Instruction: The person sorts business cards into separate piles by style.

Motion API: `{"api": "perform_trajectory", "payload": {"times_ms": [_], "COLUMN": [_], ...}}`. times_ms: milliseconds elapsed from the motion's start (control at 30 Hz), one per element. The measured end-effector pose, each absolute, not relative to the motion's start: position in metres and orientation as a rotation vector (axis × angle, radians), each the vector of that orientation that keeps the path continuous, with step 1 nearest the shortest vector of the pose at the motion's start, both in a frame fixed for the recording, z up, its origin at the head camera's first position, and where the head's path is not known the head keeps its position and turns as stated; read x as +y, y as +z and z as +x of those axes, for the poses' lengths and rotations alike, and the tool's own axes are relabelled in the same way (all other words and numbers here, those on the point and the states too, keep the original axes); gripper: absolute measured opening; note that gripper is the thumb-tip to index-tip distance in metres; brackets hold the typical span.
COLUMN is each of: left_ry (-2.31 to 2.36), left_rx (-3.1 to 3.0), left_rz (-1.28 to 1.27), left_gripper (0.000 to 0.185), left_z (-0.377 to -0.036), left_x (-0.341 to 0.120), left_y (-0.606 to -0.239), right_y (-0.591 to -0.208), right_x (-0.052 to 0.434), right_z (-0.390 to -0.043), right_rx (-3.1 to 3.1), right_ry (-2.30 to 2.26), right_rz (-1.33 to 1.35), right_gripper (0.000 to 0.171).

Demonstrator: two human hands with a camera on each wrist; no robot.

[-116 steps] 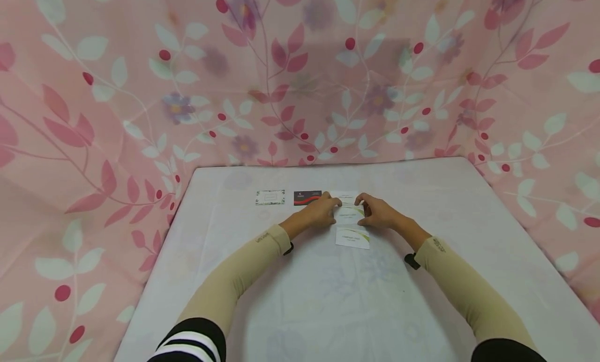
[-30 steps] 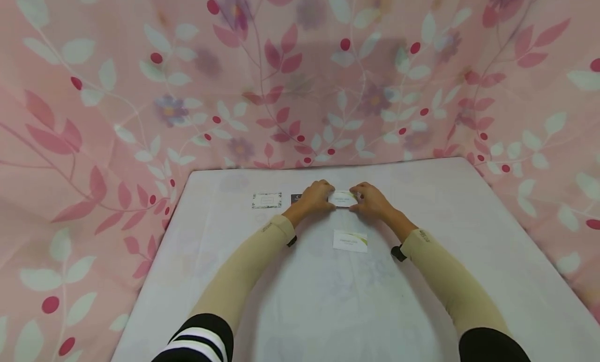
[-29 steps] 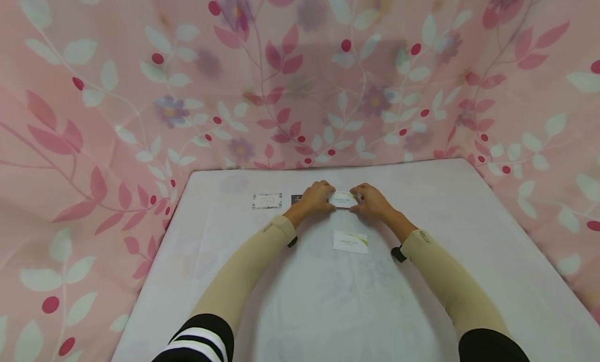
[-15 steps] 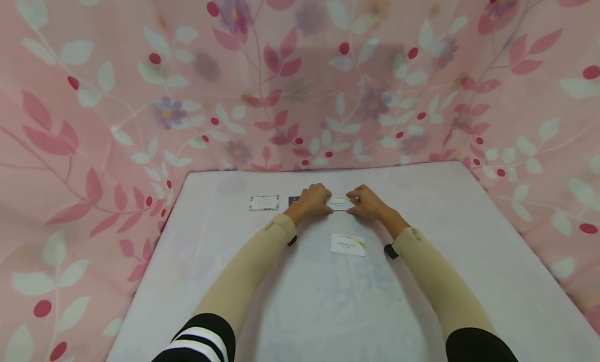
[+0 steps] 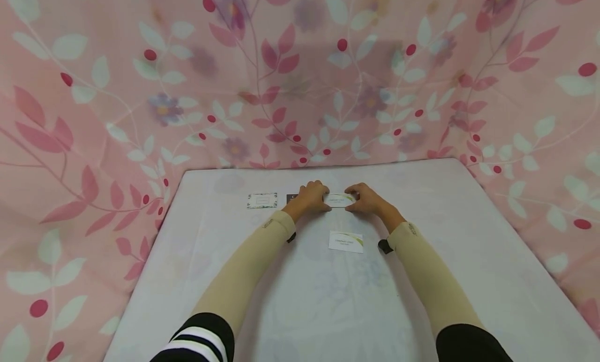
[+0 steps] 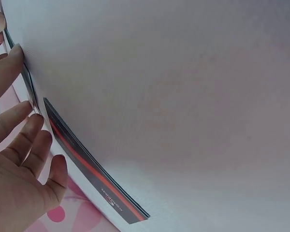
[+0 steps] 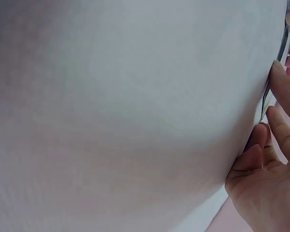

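A white business card [image 5: 339, 200] with a green swoosh lies at the right end of the far row of cards. My left hand [image 5: 309, 197] pinches its left end between thumb and fingers, while my right hand [image 5: 367, 199] does the same at the right end. In the left wrist view, thin dark edges show at the thumb, low against the table. Just left of my left hand is a black-and-red business card [image 6: 94, 162], mostly covered by that hand in the head view. A matching white card with a green swoosh [image 5: 345, 241] lies nearer to me.
A white card with a leafy border [image 5: 262, 200] lies at the row's left end. All this is on a white-covered table [image 5: 328, 310]. A pink floral curtain [image 5: 300, 80] hangs along the table's far edge and sides.
Since the oldest frame, both hands have brought the white card away from the nearer card, back into the far row. Over the last second they stay there, fingers shifting slightly.
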State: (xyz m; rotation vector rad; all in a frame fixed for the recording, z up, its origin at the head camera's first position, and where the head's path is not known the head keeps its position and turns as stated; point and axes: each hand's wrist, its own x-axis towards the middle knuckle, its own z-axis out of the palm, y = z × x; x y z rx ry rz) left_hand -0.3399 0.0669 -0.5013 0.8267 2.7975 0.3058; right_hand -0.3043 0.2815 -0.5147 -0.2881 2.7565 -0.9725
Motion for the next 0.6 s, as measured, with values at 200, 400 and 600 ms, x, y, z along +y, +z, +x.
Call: {"api": "perform_trajectory", "payload": {"times_ms": [200, 400, 600], "left_ry": [0.306, 0.322, 0.364], "left_rx": [2.788, 2.778, 2.756], "left_rz": [0.844, 0.825, 0.822], "left_gripper": [0.059, 0.059, 0.059], "left_z": [-0.3394, -0.3384, -0.3394], "left_x": [0.0659, 0.0661, 0.0670], "left_y": [-0.4984, -0.4956, -0.4962], "right_y": [-0.5148, -0.5146, -0.5139], "right_x": [0.2822, 0.2830, 0.2851], "right_z": [-0.3045, -0.3039, -0.3020], "right_rx": [2.728, 2.718, 2.700], "right_ry": [-1.050, -1.088, -1.095], "right_rz": [-0.264, -0.265, -0.217], "right_gripper": [0.057, 0.056, 0.058]}}
